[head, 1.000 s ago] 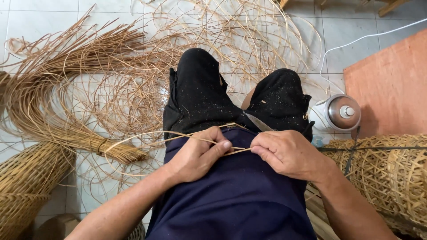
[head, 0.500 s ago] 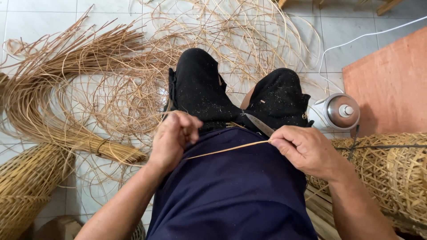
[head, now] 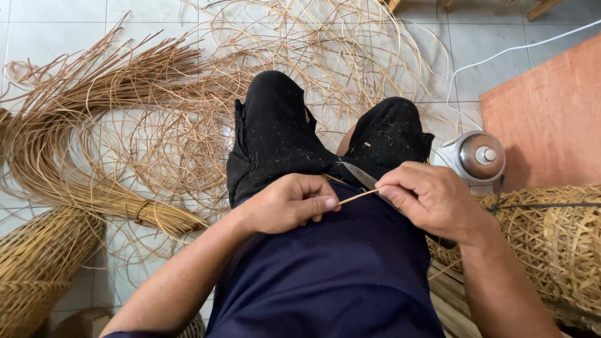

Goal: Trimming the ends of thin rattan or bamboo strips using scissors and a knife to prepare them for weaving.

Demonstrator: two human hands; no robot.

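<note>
My left hand (head: 289,203) is clenched on a thin rattan strip (head: 358,196), thumb pressing it against my curled fingers (head: 313,188), and my right hand (head: 429,200) pinches the same strip's other end just beyond them, with a knife blade (head: 358,174) held under those right fingers. The strip spans the short gap between both sets of fingers, over my lap. Out past my knees lies loose rattan (head: 188,119) on the floor, and a woven basket (head: 551,244) sits right of my right fingers.
</note>
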